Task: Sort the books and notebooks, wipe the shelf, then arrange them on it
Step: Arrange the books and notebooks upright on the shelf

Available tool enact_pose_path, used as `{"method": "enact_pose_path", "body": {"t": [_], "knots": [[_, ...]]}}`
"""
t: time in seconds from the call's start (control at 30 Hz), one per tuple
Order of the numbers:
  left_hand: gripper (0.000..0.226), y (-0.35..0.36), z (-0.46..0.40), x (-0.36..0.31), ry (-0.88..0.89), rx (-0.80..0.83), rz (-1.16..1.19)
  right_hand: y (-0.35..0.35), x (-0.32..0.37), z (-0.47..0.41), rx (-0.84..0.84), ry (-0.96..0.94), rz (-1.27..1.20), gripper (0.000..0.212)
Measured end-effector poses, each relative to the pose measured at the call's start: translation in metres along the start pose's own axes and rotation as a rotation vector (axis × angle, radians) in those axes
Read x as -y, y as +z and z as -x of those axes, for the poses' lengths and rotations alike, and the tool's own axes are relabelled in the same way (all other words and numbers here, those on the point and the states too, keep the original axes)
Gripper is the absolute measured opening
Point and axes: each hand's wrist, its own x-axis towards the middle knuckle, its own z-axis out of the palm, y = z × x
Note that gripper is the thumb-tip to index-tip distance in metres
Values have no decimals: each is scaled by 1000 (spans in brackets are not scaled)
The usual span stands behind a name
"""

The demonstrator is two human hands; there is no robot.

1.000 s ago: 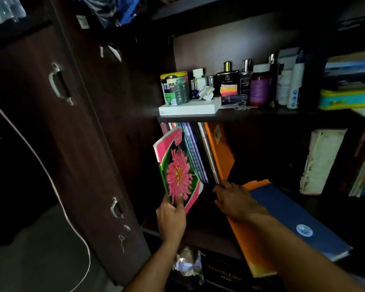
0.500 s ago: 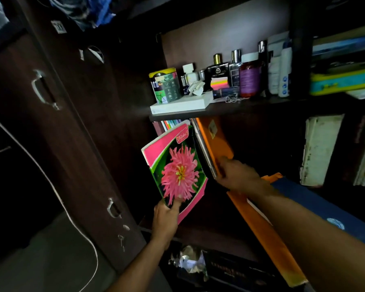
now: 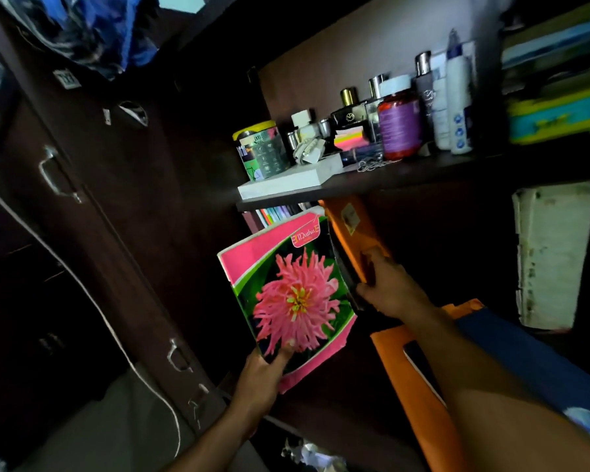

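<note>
Dim shelf (image 3: pixel 406 180): left hand (image 3: pixel 261 376) grip pinches flower notebook (image 3: pixel 286 294); right hand (image 3: pixel 389 287) grip clamps orange book (image 3: pixel 351 229) standing beside upright notebooks (image 3: pixel 276 212).

A dark wooden upper shelf (image 3: pixel 406 177) crosses the middle right of the frame. On it, from left to right, sit a flat white box (image 3: pixel 286 180), a yellow-lidded printed tin (image 3: pixel 261 149) standing on that box, a black perfume bottle with a gold cap (image 3: pixel 349 114), a red jar with a purple label (image 3: pixel 399 126) and a white bottle (image 3: pixel 458 103). Below it, in the lower shelf (image 3: pixel 341 403), notebooks (image 3: pixel 276 212) stand upright at the left, and an orange folder (image 3: pixel 419 396) lies flat at the lower right, with a blue folder (image 3: pixel 539 369) on top of it.
</note>
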Motion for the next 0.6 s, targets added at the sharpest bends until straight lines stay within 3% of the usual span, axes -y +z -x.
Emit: {"method": "enact_pose_path", "body": {"t": [0.17,0.37,0.5,0.6], "knots": [[25,4,6,-8,-5,7,-34,-4,-1,2,-36,48,-82,76],[28,5,12,-2,-26,-74,38,-7,-3,5,26,28,-101,76],[53,4,11,0,14,-78,1,0,-7,1,159,-17,-92,69],[42,6,12,-3,-5,-42,20,0,-11,-3,169,30,-163,52]]}}
